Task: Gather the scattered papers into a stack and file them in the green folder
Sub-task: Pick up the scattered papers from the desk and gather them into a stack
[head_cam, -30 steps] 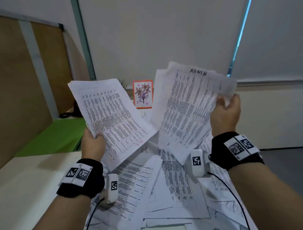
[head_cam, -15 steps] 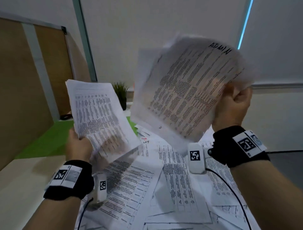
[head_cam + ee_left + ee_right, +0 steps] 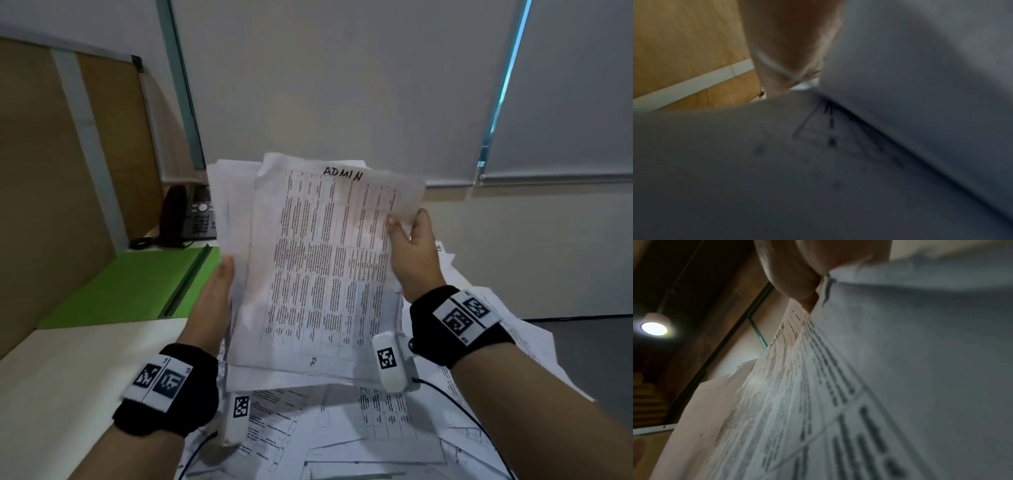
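Note:
I hold one upright paper stack in front of me; its front sheet is headed "ADMIN". My right hand pinches its right edge near the top, thumb on the front sheet. The right wrist view shows those fingers clamped on the printed sheets of the paper stack. My left hand lies flat against the stack's left edge with straight fingers. In the blurred left wrist view, one finger shows beside the paper stack. The green folder lies open on the desk at the left, apart from both hands.
Several loose printed sheets lie spread over the desk below and right of the stack. A dark desk phone stands behind the folder. A wooden partition walls the left side. Bare desk shows at lower left.
The separate bundles in my left and right hands have come together into one stack. My right hand came down from its raised position, and my left hand moved right against the stack's edge.

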`<state>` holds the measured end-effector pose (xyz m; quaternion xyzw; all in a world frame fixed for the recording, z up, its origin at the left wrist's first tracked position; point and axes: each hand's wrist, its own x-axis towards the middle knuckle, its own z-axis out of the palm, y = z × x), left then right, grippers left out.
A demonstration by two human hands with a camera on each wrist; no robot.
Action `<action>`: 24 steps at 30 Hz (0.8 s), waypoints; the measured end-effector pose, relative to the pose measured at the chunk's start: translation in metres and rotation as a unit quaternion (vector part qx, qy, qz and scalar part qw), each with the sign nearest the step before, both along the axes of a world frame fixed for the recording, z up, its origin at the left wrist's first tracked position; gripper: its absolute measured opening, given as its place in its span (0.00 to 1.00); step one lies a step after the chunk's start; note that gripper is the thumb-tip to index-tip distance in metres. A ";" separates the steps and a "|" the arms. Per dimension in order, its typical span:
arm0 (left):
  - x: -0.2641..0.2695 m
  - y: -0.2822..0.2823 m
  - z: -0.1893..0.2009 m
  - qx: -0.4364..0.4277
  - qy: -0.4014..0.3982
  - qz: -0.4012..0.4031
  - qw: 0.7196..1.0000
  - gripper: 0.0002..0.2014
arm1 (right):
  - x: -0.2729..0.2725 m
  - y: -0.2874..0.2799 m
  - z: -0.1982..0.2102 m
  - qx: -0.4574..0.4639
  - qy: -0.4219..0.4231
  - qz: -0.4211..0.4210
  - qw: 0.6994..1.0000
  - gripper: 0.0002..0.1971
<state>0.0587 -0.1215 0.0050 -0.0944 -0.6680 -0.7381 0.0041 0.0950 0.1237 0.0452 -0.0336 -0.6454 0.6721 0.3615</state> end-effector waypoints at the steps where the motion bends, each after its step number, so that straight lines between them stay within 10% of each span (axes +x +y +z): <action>1: 0.004 0.003 0.000 -0.010 0.010 -0.015 1.000 0.31 | 0.000 -0.003 0.000 0.002 -0.001 0.010 1.000 0.05; 9: 0.014 0.018 0.005 0.003 0.099 0.044 0.994 0.11 | 0.009 -0.027 0.017 0.048 0.132 -0.004 0.990 0.14; 17: 0.011 0.005 -0.003 -0.034 0.103 0.121 0.987 0.28 | 0.019 -0.034 -0.007 0.093 0.018 0.011 0.995 0.29; 24: 0.014 0.003 -0.018 -0.028 0.093 0.098 0.990 0.14 | 0.016 -0.044 -0.036 0.100 -0.037 0.020 0.994 0.04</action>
